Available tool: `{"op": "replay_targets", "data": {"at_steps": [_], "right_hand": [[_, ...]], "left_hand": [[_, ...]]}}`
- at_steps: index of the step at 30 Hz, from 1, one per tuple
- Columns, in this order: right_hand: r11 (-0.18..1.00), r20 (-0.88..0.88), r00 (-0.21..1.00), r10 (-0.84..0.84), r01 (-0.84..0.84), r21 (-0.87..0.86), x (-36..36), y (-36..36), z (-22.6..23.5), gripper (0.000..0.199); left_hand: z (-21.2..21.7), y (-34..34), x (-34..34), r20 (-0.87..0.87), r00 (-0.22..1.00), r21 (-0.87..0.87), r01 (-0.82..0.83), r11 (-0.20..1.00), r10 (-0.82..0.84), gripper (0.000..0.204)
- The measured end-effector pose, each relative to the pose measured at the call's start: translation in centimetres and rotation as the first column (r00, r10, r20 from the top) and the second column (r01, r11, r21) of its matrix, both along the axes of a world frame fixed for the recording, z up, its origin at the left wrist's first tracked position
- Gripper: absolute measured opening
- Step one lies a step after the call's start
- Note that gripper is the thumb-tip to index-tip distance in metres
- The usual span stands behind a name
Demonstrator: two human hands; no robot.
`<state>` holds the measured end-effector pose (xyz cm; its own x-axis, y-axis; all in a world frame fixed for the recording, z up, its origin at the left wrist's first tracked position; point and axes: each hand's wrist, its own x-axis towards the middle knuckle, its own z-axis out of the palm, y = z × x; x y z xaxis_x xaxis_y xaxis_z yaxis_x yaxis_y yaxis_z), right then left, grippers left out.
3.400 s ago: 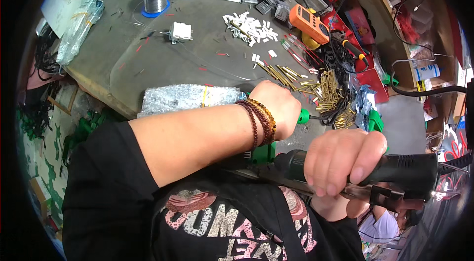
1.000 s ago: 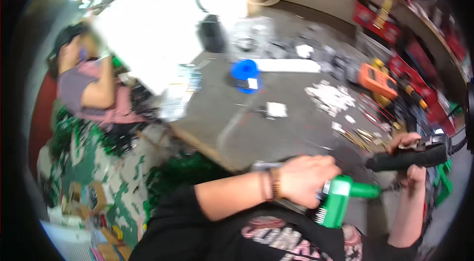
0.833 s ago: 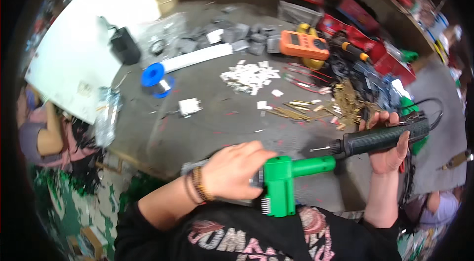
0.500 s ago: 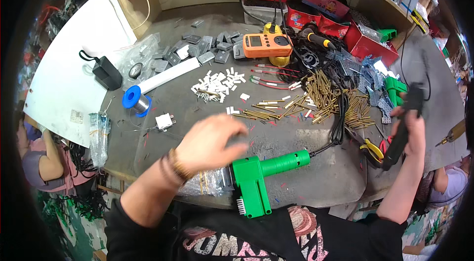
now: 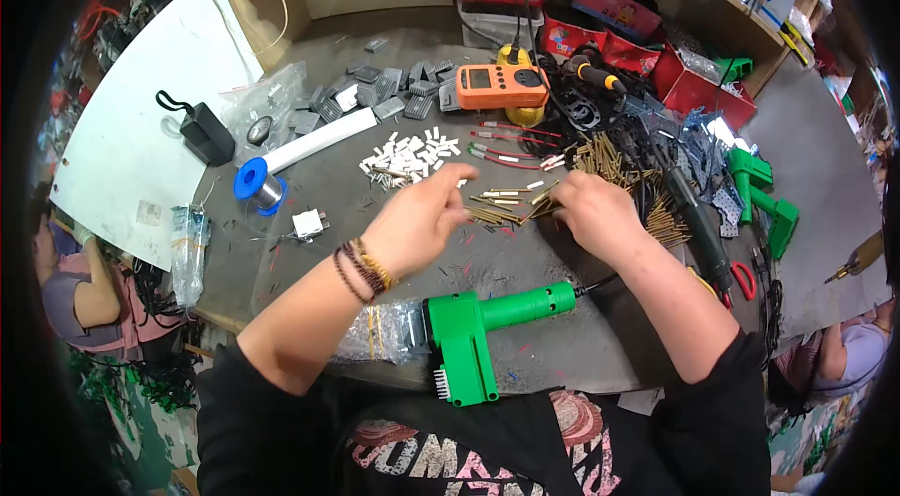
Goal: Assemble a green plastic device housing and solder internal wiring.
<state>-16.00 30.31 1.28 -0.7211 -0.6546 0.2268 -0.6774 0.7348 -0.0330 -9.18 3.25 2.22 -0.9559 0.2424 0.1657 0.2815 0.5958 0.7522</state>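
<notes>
My right hand [image 5: 600, 217] has its fingers curled and pressed together at the left side of a heap of thin brass rods [image 5: 605, 158]. What lies between those fingertips is hidden. Over the middle of the table, my left hand [image 5: 415, 222] keeps its thumb and fingers apart with nothing visible in them. Just beyond it sits a pile of small white pieces [image 5: 409, 153]. Nearer me lies a green tool with a round handle [image 5: 525, 308] and a cord. A long black tool [image 5: 696, 215] rests to the right of my right hand.
An orange meter [image 5: 502, 86] stands at the back, beside grey ribbed blocks [image 5: 380, 85]. A blue solder spool [image 5: 258, 185] and white plug [image 5: 307, 225] are left. Red-handled pliers [image 5: 743, 280], green housings [image 5: 750, 177] and metal plates lie right. Red boxes [image 5: 572, 32] line the back.
My right hand has let go of the black tool, which now lies on the table, and has moved left to the brass rods. My left hand has moved slightly farther from me.
</notes>
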Motion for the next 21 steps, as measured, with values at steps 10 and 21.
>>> {"op": "replay_targets", "data": {"at_steps": [10,21], "right_hand": [[0.993,0.02,0.993,0.115,-0.115,-0.007,-0.2,0.5,-0.7,0.021],[0.984,-0.207,0.964,0.169,-0.176,-0.013,-1.0,-0.3,-0.4,0.01]], "left_hand": [[0.9,2.5,4.6,0.007,0.962,0.103,0.272,0.957,-0.274,0.038],[-1.4,3.3,4.1,-0.067,0.939,0.062,0.341,0.938,-0.337,0.029]]}}
